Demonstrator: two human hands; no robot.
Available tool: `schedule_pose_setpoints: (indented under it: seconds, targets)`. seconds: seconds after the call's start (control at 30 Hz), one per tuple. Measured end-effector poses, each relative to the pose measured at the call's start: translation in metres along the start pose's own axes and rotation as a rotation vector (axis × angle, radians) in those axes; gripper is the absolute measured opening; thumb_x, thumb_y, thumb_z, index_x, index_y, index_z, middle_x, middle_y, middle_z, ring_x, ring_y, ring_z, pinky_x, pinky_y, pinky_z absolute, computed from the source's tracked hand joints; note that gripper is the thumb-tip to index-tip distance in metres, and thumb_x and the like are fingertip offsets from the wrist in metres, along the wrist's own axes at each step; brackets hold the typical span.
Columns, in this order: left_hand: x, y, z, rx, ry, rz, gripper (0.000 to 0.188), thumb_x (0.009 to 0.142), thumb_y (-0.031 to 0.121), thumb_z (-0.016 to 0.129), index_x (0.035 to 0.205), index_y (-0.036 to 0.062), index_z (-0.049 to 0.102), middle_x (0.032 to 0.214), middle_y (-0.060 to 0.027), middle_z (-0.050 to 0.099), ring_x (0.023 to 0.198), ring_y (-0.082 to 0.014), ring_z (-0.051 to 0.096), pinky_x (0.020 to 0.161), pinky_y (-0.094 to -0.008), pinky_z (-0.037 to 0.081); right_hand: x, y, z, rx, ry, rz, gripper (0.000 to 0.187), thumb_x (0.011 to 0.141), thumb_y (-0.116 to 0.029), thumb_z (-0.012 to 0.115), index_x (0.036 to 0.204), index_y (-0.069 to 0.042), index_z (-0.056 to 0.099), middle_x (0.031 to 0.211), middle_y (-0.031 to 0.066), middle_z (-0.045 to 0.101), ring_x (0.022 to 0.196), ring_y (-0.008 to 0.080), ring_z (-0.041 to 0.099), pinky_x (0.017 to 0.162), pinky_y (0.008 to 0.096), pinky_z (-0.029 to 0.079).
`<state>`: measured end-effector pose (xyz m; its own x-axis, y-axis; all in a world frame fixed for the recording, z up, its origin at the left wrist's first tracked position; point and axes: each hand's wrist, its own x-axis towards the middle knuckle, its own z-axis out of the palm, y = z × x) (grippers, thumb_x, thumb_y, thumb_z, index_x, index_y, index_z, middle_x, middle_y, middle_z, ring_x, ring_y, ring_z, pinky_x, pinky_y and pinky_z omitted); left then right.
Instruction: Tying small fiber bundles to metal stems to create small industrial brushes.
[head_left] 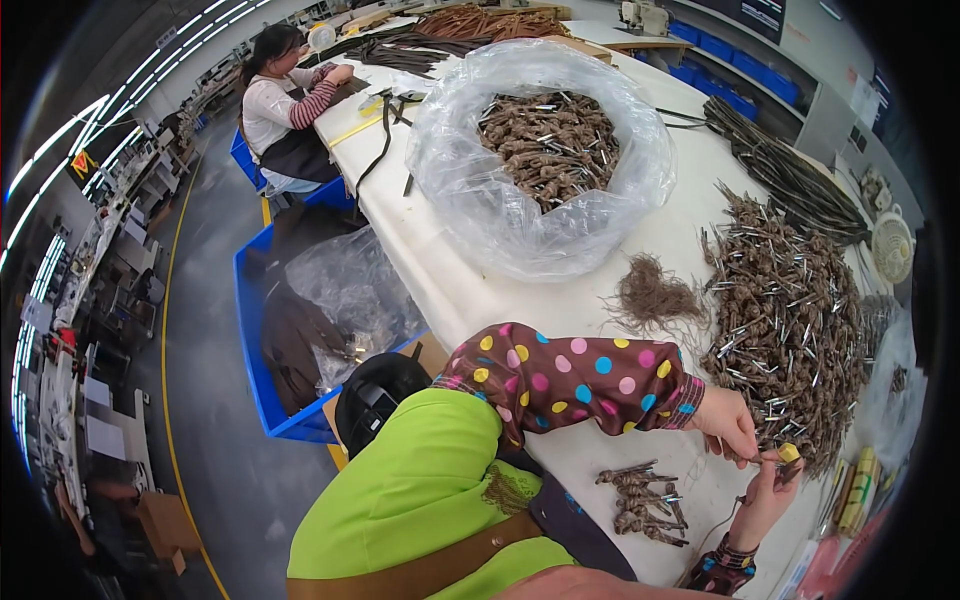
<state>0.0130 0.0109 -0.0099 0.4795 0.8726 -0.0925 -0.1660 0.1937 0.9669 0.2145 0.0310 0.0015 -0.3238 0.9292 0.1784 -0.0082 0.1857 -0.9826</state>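
My left hand, its sleeve brown with coloured dots, pinches a thin brown knotted cord. Close against it, my right hand is closed around a small dark tool with a yellow end; its exact kind is hard to make out. A thin dark line hangs beside the right wrist. Just left of the hands lies a small group of brown knotted cords with shiny metal tips. Beyond the hands rises a large heap of similar knotted cords.
A clear plastic bag full of knotted cords stands on the white table. Brown thread scraps lie beside the heap. Dark strips sit at the far right. A blue bin stands left; another person works beyond it.
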Motion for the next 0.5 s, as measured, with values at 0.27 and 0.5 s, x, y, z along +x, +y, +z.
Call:
schedule_pose_setpoints:
  seconds: [0.27, 0.5]
  targets:
    - [-0.002, -0.004, 0.007, -0.042, 0.124, -0.007, 0.018, 0.085, 0.022, 0.065, 0.089, 0.0047, 0.070, 0.083, -0.0006, 0.070, 0.074, -0.0078, 0.060, 0.065, -0.0214, 0.047, 0.000, 0.022, -0.012, -0.014, -0.033, -0.085, 0.017, 0.091, -0.006, 0.055, 0.107, -0.005, 0.051, 0.093, -0.0018, 0.056, 0.051, -0.0014, 0.031, 0.043, 0.0163, 0.021]
    - [0.014, -0.021, 0.006, -0.173, 0.127, 0.201, 0.021, 0.092, 0.016, 0.053, 0.093, -0.0038, 0.057, 0.083, -0.0175, 0.068, 0.067, -0.0219, 0.067, 0.060, -0.0298, 0.054, -0.003, 0.017, -0.022, -0.054, -0.026, -0.067, 0.022, 0.088, -0.009, 0.061, 0.108, -0.006, 0.051, 0.086, -0.0050, 0.050, 0.052, -0.0003, 0.031, 0.044, 0.0167, 0.021]
